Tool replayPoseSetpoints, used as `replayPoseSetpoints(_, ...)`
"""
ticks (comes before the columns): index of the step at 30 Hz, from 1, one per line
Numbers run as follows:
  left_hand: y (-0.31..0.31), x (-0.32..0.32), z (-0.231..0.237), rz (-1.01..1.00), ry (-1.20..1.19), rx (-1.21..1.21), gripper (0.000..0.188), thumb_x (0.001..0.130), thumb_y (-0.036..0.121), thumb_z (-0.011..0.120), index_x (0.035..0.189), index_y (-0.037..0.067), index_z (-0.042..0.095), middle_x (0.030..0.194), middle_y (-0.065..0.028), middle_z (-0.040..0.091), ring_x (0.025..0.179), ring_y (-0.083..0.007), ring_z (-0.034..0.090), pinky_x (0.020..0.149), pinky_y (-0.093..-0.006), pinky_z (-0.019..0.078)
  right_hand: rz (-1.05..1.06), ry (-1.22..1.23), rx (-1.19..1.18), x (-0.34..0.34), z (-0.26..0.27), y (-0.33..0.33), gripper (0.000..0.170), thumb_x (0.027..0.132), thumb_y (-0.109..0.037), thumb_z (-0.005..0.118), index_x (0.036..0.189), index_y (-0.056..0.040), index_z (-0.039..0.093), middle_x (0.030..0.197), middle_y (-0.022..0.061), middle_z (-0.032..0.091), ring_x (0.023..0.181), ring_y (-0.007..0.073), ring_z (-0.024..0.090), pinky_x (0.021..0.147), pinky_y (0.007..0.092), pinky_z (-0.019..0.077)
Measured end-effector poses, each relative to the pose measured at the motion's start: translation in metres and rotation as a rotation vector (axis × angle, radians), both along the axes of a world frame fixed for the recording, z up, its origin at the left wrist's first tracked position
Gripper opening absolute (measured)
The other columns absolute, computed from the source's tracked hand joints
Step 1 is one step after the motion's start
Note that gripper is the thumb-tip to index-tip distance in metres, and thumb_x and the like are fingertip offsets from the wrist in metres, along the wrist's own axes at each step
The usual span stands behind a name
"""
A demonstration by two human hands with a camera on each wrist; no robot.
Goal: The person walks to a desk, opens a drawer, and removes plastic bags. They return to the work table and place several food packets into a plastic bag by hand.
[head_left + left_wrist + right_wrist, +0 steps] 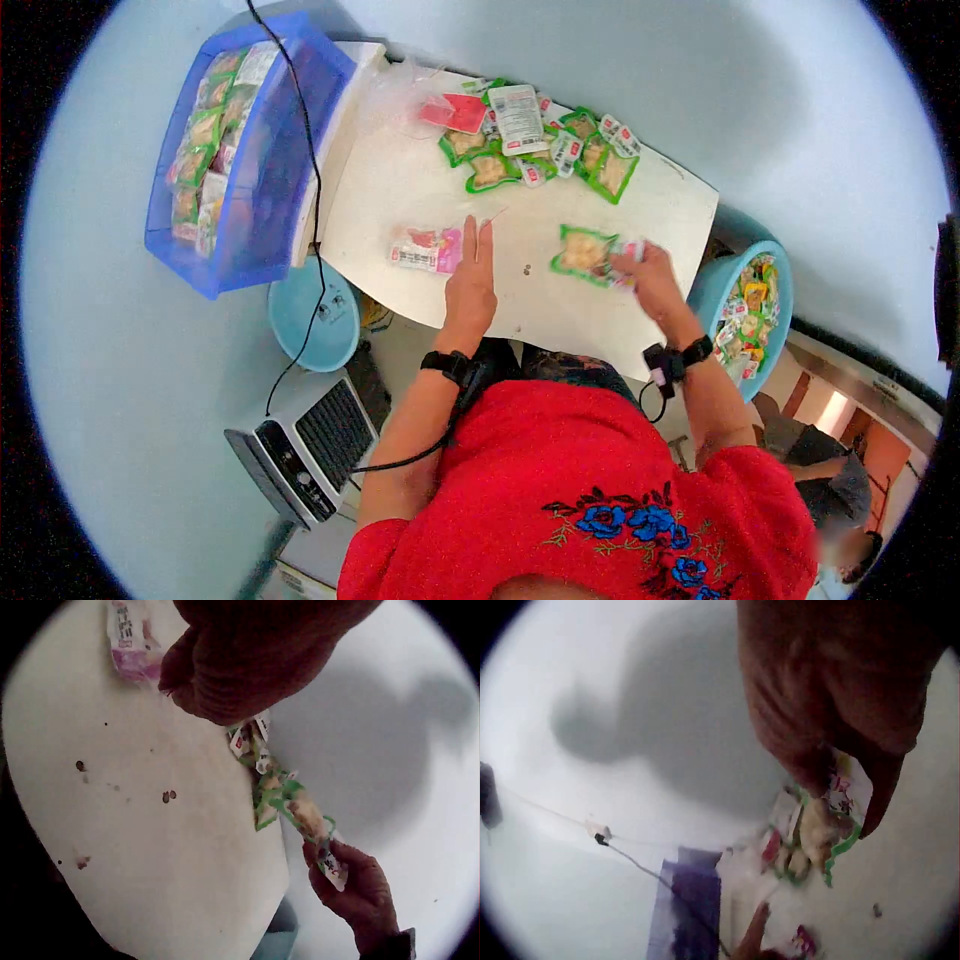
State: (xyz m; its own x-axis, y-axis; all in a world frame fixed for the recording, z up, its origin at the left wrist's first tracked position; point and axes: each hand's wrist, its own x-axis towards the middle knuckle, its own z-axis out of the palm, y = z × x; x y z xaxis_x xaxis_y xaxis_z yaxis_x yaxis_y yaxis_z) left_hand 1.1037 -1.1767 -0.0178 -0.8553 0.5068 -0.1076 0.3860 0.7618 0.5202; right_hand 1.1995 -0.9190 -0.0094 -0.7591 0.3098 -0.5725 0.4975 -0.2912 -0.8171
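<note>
My right hand [655,280] pinches one end of a green-edged clear food packet [584,252] with pale pieces inside, held over the right part of the white table [390,300]. In the right wrist view, thumb and fingers close on the white printed end of that packet [819,834]. My left hand [472,290] has its fingers straight, pointing away from me. Right at those fingers lies a pink-and-white printed packet [425,250]; in the left wrist view the hand [247,660] overlaps its pink end.
Several similar packets [492,170] lie heaped at the table's back, beside clear plastic film [400,95]. A blue-purple crate [235,215] of packets stands left, with a black cable [318,190] across it. A blue tub [782,300] of packets stands right; another basin [345,335] sits lower left.
</note>
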Motion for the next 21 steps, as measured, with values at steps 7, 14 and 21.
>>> replayPoseSetpoints(7, -0.003, 0.0, 0.004, -0.005, -0.028, -0.02, 0.082, 0.067, -0.016, 0.051, 0.141, 0.008, 0.027, 0.149, -0.0198, 0.019, 0.093, -0.0383, 0.06, 0.068, -0.0419, 0.053, 0.102, 0.007, -0.311, -0.031, -0.024, -0.082, 0.025, 0.09, -0.008, 0.056, 0.112, 0.0048, 0.055, 0.103, 0.0095, 0.064, 0.093, 0.0182, 0.062, 0.088, 0.0316, 0.0477)
replayPoseSetpoints(14, -0.006, 0.001, 0.0, -0.005, 0.023, 0.024, 0.078, 0.07, -0.013, 0.051, 0.141, 0.011, 0.027, 0.148, -0.0202, 0.021, 0.09, -0.0384, 0.061, 0.068, -0.0419, 0.0536, 0.063, 0.07, -0.599, -0.067, -0.033, -0.117, 0.025, 0.093, -0.009, 0.051, 0.115, 0.0017, 0.054, 0.109, 0.0077, 0.061, 0.092, 0.0156, 0.058, 0.08, 0.0314, 0.0493)
replayPoseSetpoints(21, -0.013, -0.001, 0.002, 0.005, -0.006, 0.038, 0.071, 0.075, -0.008, 0.05, 0.14, 0.013, 0.029, 0.147, -0.0207, 0.023, 0.092, -0.0377, 0.061, 0.069, -0.041, 0.0538, 0.1, -0.041, -0.74, -0.106, -0.04, -0.152, 0.028, 0.094, -0.011, 0.048, 0.118, 0.0029, 0.05, 0.111, 0.0093, 0.059, 0.096, 0.0193, 0.057, 0.086, 0.0323, 0.0494)
